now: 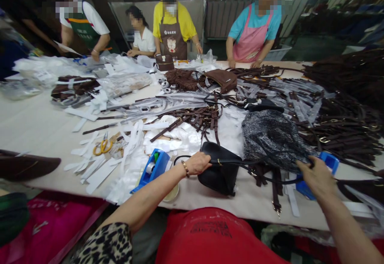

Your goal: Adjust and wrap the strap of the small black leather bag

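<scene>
My left hand (198,163) is closed round a black strap (244,163) beside a small black handbag (220,172). The bag lies tilted at the near edge of the table. Over to the right, my right hand (318,179) grips the same strap or one next to it, which stretches between the two hands. Just behind the strap sits a grey-black knitted bag (271,136). A blue tape dispenser (154,168) stands left of my left wrist, and a second blue dispenser (329,162) is partly hidden behind my right hand.
Brown straps with buckles (345,124) are heaped at the right and centre. Yellow-handled scissors (103,147) lie among white strips at the left. A brown fringed bag (183,80) rests farther back. Several co-workers stand or sit along the far side of the table (39,116).
</scene>
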`<state>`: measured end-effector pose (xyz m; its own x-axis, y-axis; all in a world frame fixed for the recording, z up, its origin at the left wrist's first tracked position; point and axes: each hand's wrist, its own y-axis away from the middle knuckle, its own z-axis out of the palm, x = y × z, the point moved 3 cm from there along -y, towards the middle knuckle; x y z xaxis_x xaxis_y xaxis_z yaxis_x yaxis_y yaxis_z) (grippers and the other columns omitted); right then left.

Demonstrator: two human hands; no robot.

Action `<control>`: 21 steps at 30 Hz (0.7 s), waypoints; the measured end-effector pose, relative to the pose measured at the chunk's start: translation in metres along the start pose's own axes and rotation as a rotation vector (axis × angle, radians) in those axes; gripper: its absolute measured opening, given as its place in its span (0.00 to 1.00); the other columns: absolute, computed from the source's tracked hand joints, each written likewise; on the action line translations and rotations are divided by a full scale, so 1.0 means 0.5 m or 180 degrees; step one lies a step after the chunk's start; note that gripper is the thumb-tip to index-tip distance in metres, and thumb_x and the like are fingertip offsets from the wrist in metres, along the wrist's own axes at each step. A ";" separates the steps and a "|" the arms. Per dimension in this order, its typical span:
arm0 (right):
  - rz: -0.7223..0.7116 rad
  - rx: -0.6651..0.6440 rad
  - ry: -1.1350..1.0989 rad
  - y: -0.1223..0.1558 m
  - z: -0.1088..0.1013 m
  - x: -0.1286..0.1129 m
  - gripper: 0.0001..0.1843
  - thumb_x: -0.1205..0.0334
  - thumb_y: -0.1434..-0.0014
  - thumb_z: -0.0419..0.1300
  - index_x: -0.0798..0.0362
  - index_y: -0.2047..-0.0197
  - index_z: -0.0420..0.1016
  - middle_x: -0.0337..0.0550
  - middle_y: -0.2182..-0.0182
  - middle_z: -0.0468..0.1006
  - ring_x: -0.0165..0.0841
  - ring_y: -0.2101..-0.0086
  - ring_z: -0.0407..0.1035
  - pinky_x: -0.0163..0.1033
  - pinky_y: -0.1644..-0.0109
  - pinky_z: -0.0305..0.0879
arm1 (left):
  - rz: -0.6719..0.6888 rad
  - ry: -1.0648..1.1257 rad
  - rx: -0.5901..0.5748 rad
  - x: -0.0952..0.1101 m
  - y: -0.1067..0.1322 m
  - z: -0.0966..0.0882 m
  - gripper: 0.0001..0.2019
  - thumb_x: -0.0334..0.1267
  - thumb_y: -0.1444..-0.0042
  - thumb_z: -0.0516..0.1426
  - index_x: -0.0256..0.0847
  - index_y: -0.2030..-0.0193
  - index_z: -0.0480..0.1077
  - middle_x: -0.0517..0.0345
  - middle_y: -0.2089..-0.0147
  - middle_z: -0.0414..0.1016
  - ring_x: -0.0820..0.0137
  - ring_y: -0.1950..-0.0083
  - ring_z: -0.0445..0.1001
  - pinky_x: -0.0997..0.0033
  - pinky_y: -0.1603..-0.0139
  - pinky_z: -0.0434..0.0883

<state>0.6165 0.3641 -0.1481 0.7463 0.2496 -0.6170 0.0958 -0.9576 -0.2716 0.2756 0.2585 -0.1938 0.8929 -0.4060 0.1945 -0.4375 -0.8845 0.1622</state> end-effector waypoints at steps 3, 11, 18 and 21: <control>-0.0936 -0.0042 0.1204 0.025 0.077 -0.110 0.26 0.63 0.45 0.52 0.61 0.43 0.58 0.60 0.51 0.66 0.51 0.50 0.59 0.56 0.50 0.52 | -0.0035 0.0049 -0.0018 -0.004 -0.025 -0.018 0.12 0.41 0.38 0.44 0.34 0.61 0.61 0.47 0.65 0.71 0.63 0.63 0.70 0.67 0.64 0.63; -0.2600 -0.0818 0.0623 0.083 0.286 -0.229 0.18 0.76 0.45 0.44 0.54 0.57 0.71 0.45 0.67 0.76 0.35 0.65 0.70 0.41 0.59 0.64 | -0.0139 -0.0231 0.0044 0.006 -0.020 -0.012 0.11 0.42 0.40 0.47 0.35 0.63 0.62 0.50 0.65 0.73 0.64 0.66 0.72 0.68 0.69 0.65; -0.2586 -0.0935 0.0485 0.041 0.333 -0.170 0.16 0.72 0.46 0.45 0.48 0.62 0.71 0.40 0.74 0.77 0.35 0.75 0.72 0.34 0.74 0.64 | -0.0293 -0.0178 0.0164 -0.004 -0.026 0.029 0.16 0.50 0.42 0.46 0.38 0.59 0.60 0.54 0.66 0.73 0.63 0.66 0.73 0.65 0.65 0.65; -0.2127 -0.1303 0.0597 0.039 0.324 -0.176 0.15 0.69 0.43 0.43 0.49 0.63 0.69 0.41 0.72 0.78 0.37 0.73 0.73 0.37 0.72 0.65 | -0.0313 -0.0064 0.0149 0.000 -0.028 0.038 0.15 0.49 0.41 0.45 0.38 0.61 0.60 0.51 0.65 0.73 0.63 0.66 0.73 0.64 0.64 0.64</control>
<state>0.4461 0.3468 -0.2186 0.5404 0.7950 -0.2757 0.7679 -0.5999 -0.2247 0.2838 0.2665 -0.2147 0.9335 -0.3208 0.1603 -0.3426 -0.9298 0.1342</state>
